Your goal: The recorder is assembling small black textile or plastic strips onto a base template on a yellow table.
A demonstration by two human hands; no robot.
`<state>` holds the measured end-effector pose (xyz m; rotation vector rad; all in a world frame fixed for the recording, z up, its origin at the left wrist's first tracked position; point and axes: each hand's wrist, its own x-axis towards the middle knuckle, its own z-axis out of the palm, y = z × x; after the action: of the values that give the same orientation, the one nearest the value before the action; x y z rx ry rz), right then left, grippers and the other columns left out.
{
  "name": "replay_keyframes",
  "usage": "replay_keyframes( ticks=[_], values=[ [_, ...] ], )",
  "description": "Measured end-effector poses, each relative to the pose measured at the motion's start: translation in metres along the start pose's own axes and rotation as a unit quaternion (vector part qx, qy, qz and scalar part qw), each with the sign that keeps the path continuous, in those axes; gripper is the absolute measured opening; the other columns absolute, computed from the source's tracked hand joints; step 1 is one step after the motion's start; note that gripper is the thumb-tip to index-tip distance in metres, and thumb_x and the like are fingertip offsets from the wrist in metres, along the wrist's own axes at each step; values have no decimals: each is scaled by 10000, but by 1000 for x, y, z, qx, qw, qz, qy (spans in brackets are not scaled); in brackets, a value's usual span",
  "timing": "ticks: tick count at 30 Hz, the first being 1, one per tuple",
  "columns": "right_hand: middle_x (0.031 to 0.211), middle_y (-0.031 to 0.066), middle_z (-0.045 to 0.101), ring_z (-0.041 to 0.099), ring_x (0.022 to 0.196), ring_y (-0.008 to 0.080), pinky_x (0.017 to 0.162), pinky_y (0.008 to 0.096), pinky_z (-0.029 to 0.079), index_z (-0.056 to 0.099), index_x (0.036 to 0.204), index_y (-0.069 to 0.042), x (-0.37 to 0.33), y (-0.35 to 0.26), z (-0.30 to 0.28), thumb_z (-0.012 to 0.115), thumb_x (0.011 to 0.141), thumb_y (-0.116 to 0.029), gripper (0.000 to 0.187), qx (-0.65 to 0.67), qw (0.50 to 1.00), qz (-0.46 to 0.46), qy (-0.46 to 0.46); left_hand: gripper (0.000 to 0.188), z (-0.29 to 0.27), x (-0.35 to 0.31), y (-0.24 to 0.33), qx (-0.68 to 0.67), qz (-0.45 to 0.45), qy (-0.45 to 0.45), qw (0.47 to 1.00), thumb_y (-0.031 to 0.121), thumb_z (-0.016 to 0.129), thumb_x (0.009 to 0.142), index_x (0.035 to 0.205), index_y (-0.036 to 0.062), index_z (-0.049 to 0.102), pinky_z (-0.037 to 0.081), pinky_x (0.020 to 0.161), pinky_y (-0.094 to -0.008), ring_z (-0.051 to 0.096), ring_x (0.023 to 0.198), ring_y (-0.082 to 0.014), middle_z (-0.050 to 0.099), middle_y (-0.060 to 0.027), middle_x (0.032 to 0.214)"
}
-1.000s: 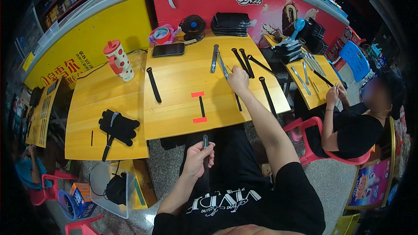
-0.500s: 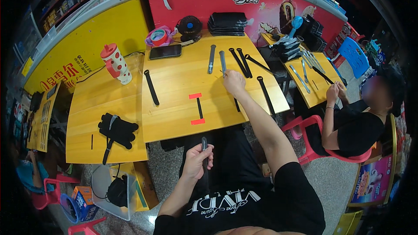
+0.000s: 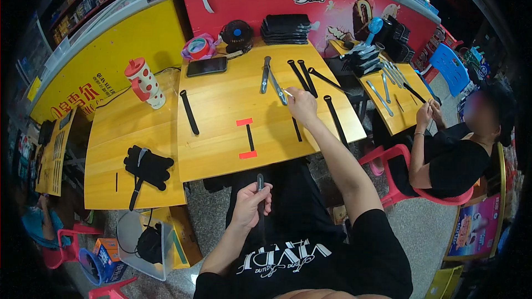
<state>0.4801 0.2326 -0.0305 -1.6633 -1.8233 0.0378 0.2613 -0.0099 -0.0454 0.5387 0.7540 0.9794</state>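
Observation:
My left hand (image 3: pixel 250 206) is closed around a dark strap (image 3: pixel 260 182) whose tip points up in front of my body; its lower part blends into my dark clothes. Over the table, my right hand (image 3: pixel 302 108) reaches forward with its fingers pinched at the edge of a grey strap (image 3: pixel 276 86). That strap lies slanted, its upper end against a second grey strap (image 3: pixel 265 79). Black looped straps (image 3: pixel 299 77) lie to the right of them. Closer to me, a short black strip (image 3: pixel 250 138) runs between two red tape marks (image 3: pixel 244 122).
A phone (image 3: pixel 206 67), a small fan (image 3: pixel 237 34) and a stack of black pouches (image 3: pixel 285 29) stand at the back. At left are a spotted tumbler (image 3: pixel 145 84) and black gloves (image 3: pixel 148 167). Another person (image 3: pixel 451 155) sits at the right-hand table.
The grey strap by my right hand has swung from nearly upright to slanted, its upper end now against the other grey strap. My left hand holds its place.

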Motion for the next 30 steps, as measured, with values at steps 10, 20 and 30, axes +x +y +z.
replay_keyframes(
  ticks=[10,20,30],
  values=[
    [836,230,657,647,827,393,718,466,514,653,931,-3,16,0,38,658,797,-157,205,-48,996,70,-21,144,-6,-5,-5,2,-15,21,1000,141,600,936,1003,14,613,442,446,-220,567,504,-120,598,-41,689],
    [854,230,650,632,860,398,748,486,492,641,898,-5,31,-67,55,671,809,-156,177,95,995,14,-21,153,-10,5,-3,-16,-16,3,1000,155,629,926,1008,27,620,443,439,-199,578,507,-102,610,-27,699],
    [888,155,627,609,761,275,659,337,477,628,1065,-5,-84,-60,-9,621,863,-83,217,294,953,-40,-70,312,-21,-13,2,-60,14,1,998,285,437,1024,1061,6,571,439,453,-213,567,516,-114,607,-44,723]
  ],
)
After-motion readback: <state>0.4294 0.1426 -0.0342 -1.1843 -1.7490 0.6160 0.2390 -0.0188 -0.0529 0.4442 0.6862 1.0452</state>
